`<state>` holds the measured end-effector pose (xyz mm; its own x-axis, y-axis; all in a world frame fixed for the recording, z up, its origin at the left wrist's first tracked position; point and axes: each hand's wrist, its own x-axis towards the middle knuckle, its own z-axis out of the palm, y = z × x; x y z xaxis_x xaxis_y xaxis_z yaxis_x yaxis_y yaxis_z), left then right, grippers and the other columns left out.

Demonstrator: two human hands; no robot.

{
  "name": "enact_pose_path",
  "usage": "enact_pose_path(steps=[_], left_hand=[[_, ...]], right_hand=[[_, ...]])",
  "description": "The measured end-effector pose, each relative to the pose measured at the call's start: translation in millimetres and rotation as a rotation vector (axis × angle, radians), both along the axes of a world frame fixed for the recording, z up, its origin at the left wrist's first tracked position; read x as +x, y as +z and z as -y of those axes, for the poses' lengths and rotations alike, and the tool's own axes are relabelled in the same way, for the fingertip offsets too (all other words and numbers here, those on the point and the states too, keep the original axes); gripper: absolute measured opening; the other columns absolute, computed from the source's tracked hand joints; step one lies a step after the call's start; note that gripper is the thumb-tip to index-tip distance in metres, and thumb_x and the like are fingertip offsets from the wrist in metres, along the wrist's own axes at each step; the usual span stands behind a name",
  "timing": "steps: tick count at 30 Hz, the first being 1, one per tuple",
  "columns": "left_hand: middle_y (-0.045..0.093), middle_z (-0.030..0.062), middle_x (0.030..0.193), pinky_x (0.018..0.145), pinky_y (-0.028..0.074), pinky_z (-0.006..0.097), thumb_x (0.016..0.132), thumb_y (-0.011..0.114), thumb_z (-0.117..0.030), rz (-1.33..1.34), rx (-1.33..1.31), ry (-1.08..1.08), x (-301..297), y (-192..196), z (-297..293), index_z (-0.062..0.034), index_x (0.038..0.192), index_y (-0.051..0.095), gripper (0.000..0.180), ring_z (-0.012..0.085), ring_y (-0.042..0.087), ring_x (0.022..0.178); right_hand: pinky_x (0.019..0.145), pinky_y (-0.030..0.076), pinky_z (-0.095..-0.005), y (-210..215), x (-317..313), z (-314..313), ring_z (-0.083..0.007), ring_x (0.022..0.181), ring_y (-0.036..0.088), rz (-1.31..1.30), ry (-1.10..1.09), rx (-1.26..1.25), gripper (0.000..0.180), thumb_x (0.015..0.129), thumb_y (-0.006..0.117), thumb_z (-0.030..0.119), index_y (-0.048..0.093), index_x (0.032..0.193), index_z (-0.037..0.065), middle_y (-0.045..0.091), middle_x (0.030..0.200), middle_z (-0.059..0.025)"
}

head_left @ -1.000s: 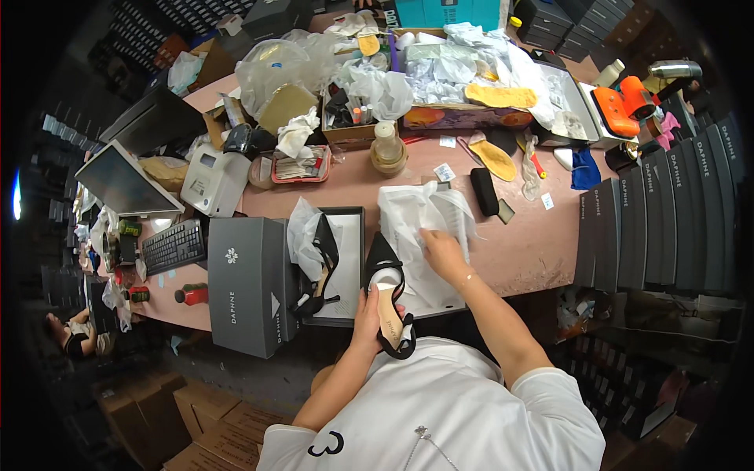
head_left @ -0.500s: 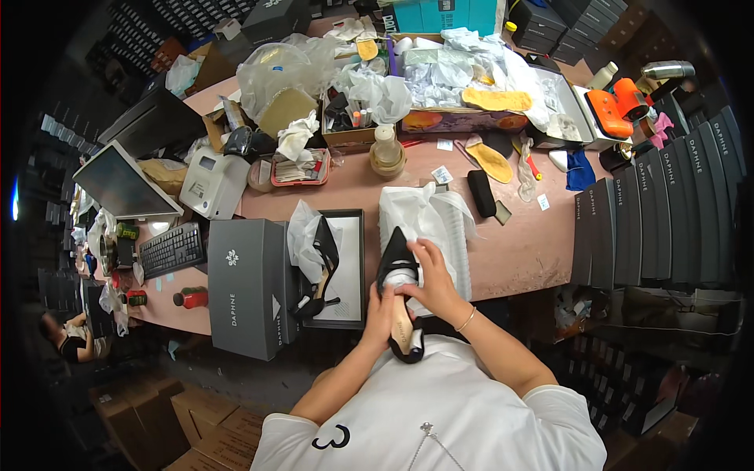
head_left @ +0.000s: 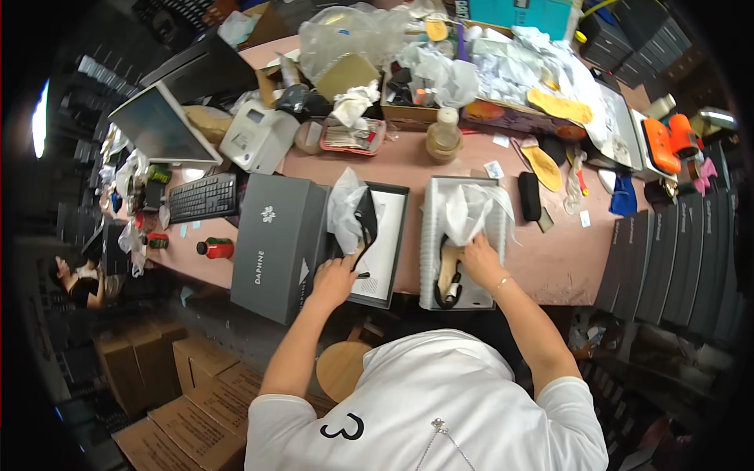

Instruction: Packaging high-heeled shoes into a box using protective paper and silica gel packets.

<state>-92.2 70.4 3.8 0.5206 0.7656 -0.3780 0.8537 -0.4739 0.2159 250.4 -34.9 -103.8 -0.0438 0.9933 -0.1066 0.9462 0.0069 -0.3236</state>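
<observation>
One black high-heeled shoe point(head_left: 366, 222) stands over the dark-rimmed box part on the left, with white tissue paper point(head_left: 345, 210) beside it. My left hand point(head_left: 335, 280) is closed round its heel end. A second black shoe point(head_left: 446, 276), tan inside, lies in the white-lined shoebox point(head_left: 429, 235) to the right. My right hand point(head_left: 482, 262) reaches into that box with fingers bent down at the shoe's right side, against loose white tissue point(head_left: 471, 212). Its fingertips are partly hidden, so what it grips is unclear.
A grey shoebox point(head_left: 271, 243) stands left of the shoes, near a keyboard point(head_left: 203, 198) and a red bottle point(head_left: 215, 248). Behind are a glue jar point(head_left: 444, 140) and a tissue-filled carton point(head_left: 503, 116). Stacked grey boxes point(head_left: 667, 259) line the right side.
The shoe that both hands held has come down into the white-lined box. My left hand has left it and moved over to the other shoe. The whole view has shifted.
</observation>
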Motion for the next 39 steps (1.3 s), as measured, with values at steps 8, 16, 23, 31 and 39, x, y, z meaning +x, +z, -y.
enact_pose_path(steps=[8,16,23,31,39], left_hand=[[0.058,0.0184,0.119,0.098,0.042,0.038,0.08,0.052,0.004,0.573,-0.07,-0.22,37.8,-16.2,-8.9,-0.0008,0.122,0.054,0.043,0.038,0.05,0.119],[0.059,0.0053,0.116,0.107,0.025,0.056,0.076,0.064,-0.009,0.367,0.205,-0.401,37.9,-71.4,-29.4,-0.0113,0.12,0.058,0.044,0.0255,0.041,0.129],[0.059,0.0035,0.115,0.112,0.009,0.059,0.071,0.07,-0.012,0.595,0.267,-0.238,63.6,58.3,-50.9,-0.0075,0.099,0.065,0.029,0.0275,0.045,0.124],[0.062,0.0069,0.091,0.077,0.048,0.03,0.086,0.062,-0.013,0.85,-0.725,-0.045,91.8,132.5,-36.5,0.0022,0.112,0.055,0.031,0.013,0.057,0.084],[0.055,0.0049,0.11,0.087,0.045,0.027,0.089,0.057,-0.004,1.051,-1.143,0.206,100.0,101.6,28.0,0.0004,0.13,0.04,0.045,0.0108,0.054,0.099]], right_hand=[[0.099,0.039,-0.0401,84.8,-9.0,12.9,-0.0285,0.117,0.048,0.009,0.526,0.178,0.031,0.083,0.052,0.012,0.059,0.113,0.008,0.055,0.112,-0.0117],[0.102,0.037,-0.0387,70.7,-18.0,-4.5,-0.028,0.116,0.051,-0.199,0.465,0.174,0.032,0.081,0.053,0.012,0.058,0.113,0.009,0.058,0.111,-0.01],[0.066,0.047,-0.033,194.8,10.9,-13.3,-0.0223,0.071,0.059,-0.885,0.014,0.122,0.016,0.076,0.07,0.009,0.064,0.089,0.0,0.064,0.083,-0.0115],[0.063,0.044,-0.0208,252.0,4.3,-16.1,-0.004,0.075,0.049,-1.379,-0.105,-0.168,0.034,0.086,0.07,0.016,0.054,0.112,0.0,0.057,0.088,0.0026],[0.069,0.048,-0.0227,185.9,-4.8,17.9,-0.0065,0.08,0.055,-1.794,-0.232,-0.338,0.037,0.086,0.07,0.018,0.054,0.115,0.003,0.059,0.095,0.0008]])
